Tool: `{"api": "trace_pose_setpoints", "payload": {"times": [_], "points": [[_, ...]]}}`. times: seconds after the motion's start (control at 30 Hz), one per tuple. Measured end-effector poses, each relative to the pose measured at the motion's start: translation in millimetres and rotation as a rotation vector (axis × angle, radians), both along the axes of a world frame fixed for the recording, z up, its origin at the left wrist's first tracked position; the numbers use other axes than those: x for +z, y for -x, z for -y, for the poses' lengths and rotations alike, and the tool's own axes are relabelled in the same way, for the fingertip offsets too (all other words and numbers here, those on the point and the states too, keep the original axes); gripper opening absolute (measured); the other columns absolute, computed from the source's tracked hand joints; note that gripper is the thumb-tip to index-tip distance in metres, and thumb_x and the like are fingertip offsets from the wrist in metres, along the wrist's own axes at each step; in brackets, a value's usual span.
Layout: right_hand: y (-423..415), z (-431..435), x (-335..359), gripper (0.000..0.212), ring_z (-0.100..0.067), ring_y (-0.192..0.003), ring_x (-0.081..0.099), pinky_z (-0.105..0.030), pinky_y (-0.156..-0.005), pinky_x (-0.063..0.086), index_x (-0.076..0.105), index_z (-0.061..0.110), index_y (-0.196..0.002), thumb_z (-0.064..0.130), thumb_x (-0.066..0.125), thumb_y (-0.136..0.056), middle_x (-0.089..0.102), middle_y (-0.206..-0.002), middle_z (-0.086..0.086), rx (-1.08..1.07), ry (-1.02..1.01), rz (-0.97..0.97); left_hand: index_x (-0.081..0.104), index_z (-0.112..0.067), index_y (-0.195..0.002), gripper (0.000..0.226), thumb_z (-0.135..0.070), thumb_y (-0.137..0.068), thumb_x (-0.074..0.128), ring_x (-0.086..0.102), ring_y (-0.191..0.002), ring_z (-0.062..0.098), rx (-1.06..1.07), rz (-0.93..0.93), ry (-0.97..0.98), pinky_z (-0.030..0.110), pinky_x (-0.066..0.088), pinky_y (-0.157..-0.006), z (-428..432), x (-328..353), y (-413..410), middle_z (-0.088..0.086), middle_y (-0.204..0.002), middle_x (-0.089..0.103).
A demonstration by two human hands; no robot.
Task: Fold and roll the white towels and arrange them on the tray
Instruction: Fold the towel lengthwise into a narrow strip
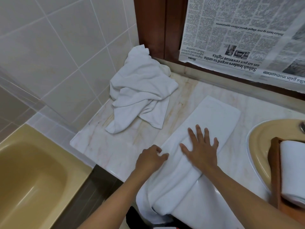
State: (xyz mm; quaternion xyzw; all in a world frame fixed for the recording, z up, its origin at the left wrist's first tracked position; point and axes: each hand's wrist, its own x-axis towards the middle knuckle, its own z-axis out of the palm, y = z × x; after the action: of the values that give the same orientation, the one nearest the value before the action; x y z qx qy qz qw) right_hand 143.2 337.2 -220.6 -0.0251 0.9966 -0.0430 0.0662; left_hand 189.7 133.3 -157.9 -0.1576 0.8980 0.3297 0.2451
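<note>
Marble desk carries a folded towel; left hand pinches its left edge, right hand presses it flat, fingers spread. At right, wooden tray holds one rolled towel. A crumpled towel lies far left.

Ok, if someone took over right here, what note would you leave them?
Hands: left hand pinches the left edge of the folded towel; right hand presses flat on it.
It lies lengthwise on the counter, near end hanging over the front.
Done: one rolled towel on the tray.
A crumpled towel heap waits by the wall.
Left: roll this one, tray it, then fold and roll the heap.
</note>
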Motion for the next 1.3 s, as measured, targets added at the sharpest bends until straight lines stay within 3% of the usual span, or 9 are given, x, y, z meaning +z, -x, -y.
{"api": "trace_pose_setpoints", "payload": {"times": [0.17, 0.47, 0.53, 0.6, 0.73, 0.8, 0.87, 1.0, 1.3], "points": [[0.1, -0.8, -0.8, 0.084, -0.025, -0.152, -0.005, -0.058, -0.116, 0.007, 0.005, 0.039, -0.156, 0.078, 0.003, -0.081, -0.004, -0.165, 0.006, 0.001, 0.002, 0.001, 0.066, -0.021, -0.096, 0.026, -0.044, -0.096, 0.053, 0.062, -0.087, 0.017, 0.116, -0.132, 0.084, 0.032, 0.052, -0.076, -16.6, -14.2, 21.7, -0.002, -0.099, 0.069], [-0.1, -1.9, 0.2, 0.084, -0.026, -0.152, -0.001, -0.059, -0.115, 0.009, 0.011, 0.037, -0.156, 0.078, 0.009, -0.083, 0.001, -0.166, 0.005, 0.005, 0.025, -0.024, 0.058, -0.019, -0.092, 0.021, -0.039, -0.097, 0.053, 0.056, -0.076, 0.014, 0.086, -0.183, 0.17, 0.027, 0.043, -0.065, -9.3, -21.1, 26.8, -0.004, -0.088, 0.063], [0.0, -1.4, -0.9, 0.084, -0.026, -0.152, 0.0, -0.059, -0.114, 0.01, 0.013, 0.037, -0.156, 0.078, 0.011, -0.083, 0.003, -0.166, 0.004, 0.006, 0.024, -0.026, 0.058, -0.021, -0.099, 0.016, -0.037, -0.096, 0.055, 0.058, -0.084, 0.013, 0.09, -0.227, 0.155, 0.027, 0.047, -0.069, -10.9, -22.2, 22.6, -0.005, -0.095, 0.063], [0.6, -1.3, -1.7, 0.083, -0.027, -0.152, 0.003, -0.06, -0.114, 0.012, 0.017, 0.036, -0.156, 0.078, 0.013, -0.084, 0.006, -0.165, 0.003, 0.005, 0.025, -0.038, 0.056, -0.023, -0.118, 0.027, -0.033, -0.093, 0.059, 0.055, -0.105, 0.016, 0.051, -0.358, 0.188, 0.029, 0.048, -0.081, -13.7, -27.5, 18.2, -0.004, -0.115, 0.058], [1.0, -1.9, -3.5, 0.082, -0.027, -0.152, 0.002, -0.06, -0.114, 0.011, 0.014, 0.037, -0.156, 0.078, 0.012, -0.084, 0.004, -0.166, 0.004, 0.008, 0.018, -0.021, 0.05, -0.025, -0.139, 0.047, -0.033, -0.093, 0.057, 0.044, -0.135, 0.025, -0.281, -0.608, 0.259, 0.042, 0.044, -0.099, -31.2, -46.1, 9.4, 0.002, -0.149, 0.044], [1.1, -2.4, -3.9, 0.082, -0.027, -0.152, 0.002, -0.06, -0.114, 0.01, 0.012, 0.037, -0.156, 0.077, 0.008, -0.085, 0.003, -0.166, 0.004, 0.012, 0.022, -0.02, 0.045, -0.026, -0.145, 0.05, -0.04, -0.097, 0.042, 0.038, -0.141, 0.024, -0.406, -0.574, 0.308, 0.042, 0.046, -0.1, -34.3, -57.4, 2.8, 0.001, -0.156, 0.035], [1.3, -4.8, -3.6, 0.082, -0.027, -0.152, 0.001, -0.06, -0.114, 0.01, 0.009, 0.038, -0.156, 0.077, 0.005, -0.084, 0.001, -0.166, 0.004, 0.029, 0.019, -0.017, 0.032, -0.025, -0.152, 0.055, -0.047, -0.102, 0.028, 0.024, -0.147, 0.021, -0.443, -0.517, 0.338, 0.04, 0.036, -0.11, -29.8, -66.8, -8.8, 0.0, -0.162, 0.022], [1.8, -7.6, -3.6, 0.082, -0.027, -0.152, 0.001, -0.059, -0.114, 0.01, 0.006, 0.04, -0.156, 0.079, 0.007, -0.084, 0.001, -0.166, 0.004, 0.041, 0.008, -0.016, 0.015, -0.021, -0.157, 0.063, -0.053, -0.103, 0.023, 0.007, -0.151, 0.018, -0.537, -0.531, 0.401, 0.036, 0.013, -0.119, -14.2, -69.6, -34.3, -0.001, -0.165, 0.005], [22.9, -15.2, 2.3, 0.079, -0.026, -0.152, -0.004, -0.06, -0.114, 0.008, 0.0, 0.046, -0.154, 0.081, 0.012, -0.085, -0.004, -0.165, 0.006, 0.063, -0.009, 0.02, 0.027, -0.019, -0.154, 0.062, -0.052, -0.103, 0.023, 0.021, -0.148, 0.02, -0.635, -0.443, 0.44, 0.04, 0.02, -0.111, 0.3, -63.4, -42.7, -0.001, -0.163, 0.017]]}}
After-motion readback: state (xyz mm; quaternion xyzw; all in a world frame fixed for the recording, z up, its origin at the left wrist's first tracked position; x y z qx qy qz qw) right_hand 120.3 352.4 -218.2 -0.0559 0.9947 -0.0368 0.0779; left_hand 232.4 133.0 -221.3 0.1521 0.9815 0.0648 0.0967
